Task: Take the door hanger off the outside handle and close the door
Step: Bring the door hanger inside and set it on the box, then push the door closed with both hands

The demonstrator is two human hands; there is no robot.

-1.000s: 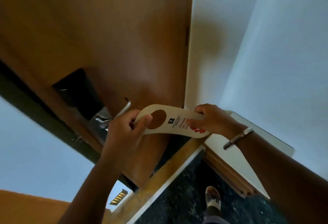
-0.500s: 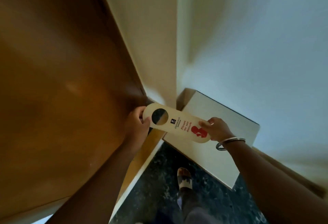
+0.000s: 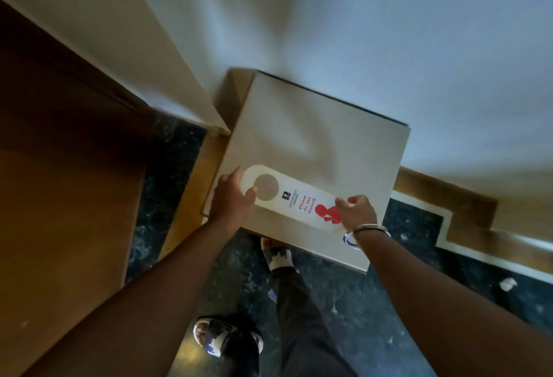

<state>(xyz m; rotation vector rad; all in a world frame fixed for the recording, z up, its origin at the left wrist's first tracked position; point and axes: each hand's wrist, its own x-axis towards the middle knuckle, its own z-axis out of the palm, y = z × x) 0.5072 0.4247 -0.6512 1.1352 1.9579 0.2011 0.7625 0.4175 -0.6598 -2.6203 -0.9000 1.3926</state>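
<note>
Hanger off handle | left hand, right hand grip its ends | logo text illegible

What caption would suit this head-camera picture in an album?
Both hands, left hand and right hand, hold a "do not disturb" hanger over a white tabletop beside the door.

Door cut off by left and bottom edges; handle out of frame. Door hanger: small logo text unreadable, right end hidden under right hand, left rim covered by left hand. White cabinet top partly blocked by hanger and hands. Both forearms clipped at bottom edge.
</note>
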